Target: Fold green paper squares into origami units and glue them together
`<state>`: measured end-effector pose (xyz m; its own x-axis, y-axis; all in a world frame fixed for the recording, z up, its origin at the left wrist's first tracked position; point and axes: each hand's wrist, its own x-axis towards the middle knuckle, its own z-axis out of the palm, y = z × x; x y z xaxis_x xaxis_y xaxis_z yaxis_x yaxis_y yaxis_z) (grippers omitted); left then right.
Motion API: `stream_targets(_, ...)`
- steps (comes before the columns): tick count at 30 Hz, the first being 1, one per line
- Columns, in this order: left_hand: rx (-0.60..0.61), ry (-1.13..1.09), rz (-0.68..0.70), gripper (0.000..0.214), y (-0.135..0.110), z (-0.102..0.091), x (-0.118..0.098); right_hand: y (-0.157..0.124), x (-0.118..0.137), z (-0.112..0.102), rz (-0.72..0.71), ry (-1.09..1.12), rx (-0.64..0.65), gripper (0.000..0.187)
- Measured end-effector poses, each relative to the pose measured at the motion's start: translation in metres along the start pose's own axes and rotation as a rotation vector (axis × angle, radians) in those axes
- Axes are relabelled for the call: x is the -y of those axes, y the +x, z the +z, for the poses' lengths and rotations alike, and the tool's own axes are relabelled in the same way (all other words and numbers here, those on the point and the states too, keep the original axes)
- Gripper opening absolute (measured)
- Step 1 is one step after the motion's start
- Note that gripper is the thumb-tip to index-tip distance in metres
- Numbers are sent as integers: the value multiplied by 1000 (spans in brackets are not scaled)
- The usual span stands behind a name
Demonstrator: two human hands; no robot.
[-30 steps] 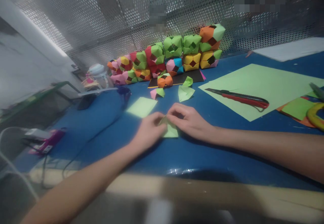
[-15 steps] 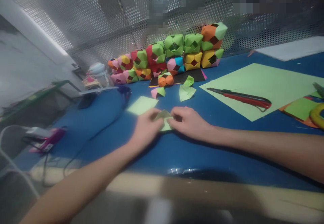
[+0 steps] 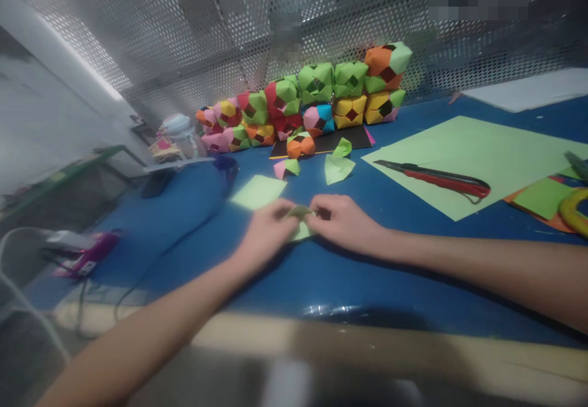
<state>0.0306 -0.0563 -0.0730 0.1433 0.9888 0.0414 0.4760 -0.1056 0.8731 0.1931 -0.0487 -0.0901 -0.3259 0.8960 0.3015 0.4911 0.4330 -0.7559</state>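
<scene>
Frame centre: green folded paper [image 3: 302, 229], pinched on either side by left hand [image 3: 267, 234] and right hand [image 3: 345, 223], kept low on blue surface [image 3: 321, 278], apparently to steady its creases.

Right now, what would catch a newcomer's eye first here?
The row of bright paper cubes stacked along the mesh wall at the back stands out most. In the middle, the left hand and right hand pinch a small green paper between them. To the right, a red cutter lies on a large green sheet.
</scene>
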Motion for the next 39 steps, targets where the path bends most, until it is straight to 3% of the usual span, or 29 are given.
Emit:
stream_targets(14, -11, 25, -14, 12, 0, 2, -1, -2, -2, 3, -23, -67, 9, 20)
stream_targets(18, -22, -8, -14, 10, 4, 0, 5, 6, -2, -9, -76, -50, 56, 27)
stream_targets(20, -38, -33, -17, 12, 7, -1, 8, 19, -9, -22, -122, -89, -46, 26)
stream_targets(23, -68, -67, -23, 16, 10, -3, 10, 45, -32, -45, -151, -292, -323, 19)
stream_targets(25, -69, -79, -14, 17, 11, -2, 10, 59, -51, -54, -52, -397, -374, 25)
stream_targets(27, -53, -74, 2, 17, 11, -1, 11, 67, -68, -58, 122, -404, -293, 31)
stream_targets(29, -31, -59, 11, 18, 12, 0, 12, 70, -79, -57, 217, -406, -204, 25)
stream_targets(32, -17, -52, 7, 18, 13, 0, 14, 68, -84, -53, 234, -408, -175, 13)
stream_targets(39, -44, -122, -3, 14, 15, -3, 17, 65, -83, -51, 225, -332, -243, 13)
